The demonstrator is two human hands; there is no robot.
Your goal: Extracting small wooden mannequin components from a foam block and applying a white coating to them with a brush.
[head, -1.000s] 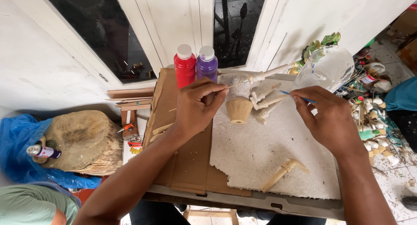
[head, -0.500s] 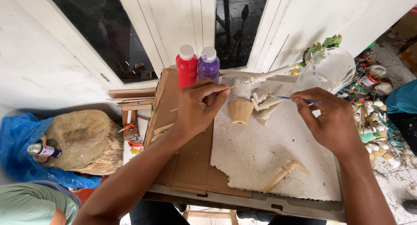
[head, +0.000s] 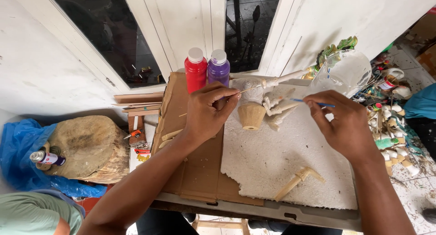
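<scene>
shifted a little leftward since a moment ago, right hand pinching a thin blue brush beside the pale wooden figure. left hand closed around a thin stick on that figure, steadying it over the white foam board. red bottle and purple bottle just behind. wooden piece lying near the board's front edge.

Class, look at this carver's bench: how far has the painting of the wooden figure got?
Done: the figure is carved and set on the white foam sheet. In hand: the left hand steadies it by a thin stick; the right hand holds a blue brush. Left: the wood shows no colour, and the red bottle and purple bottle are capped.
</scene>
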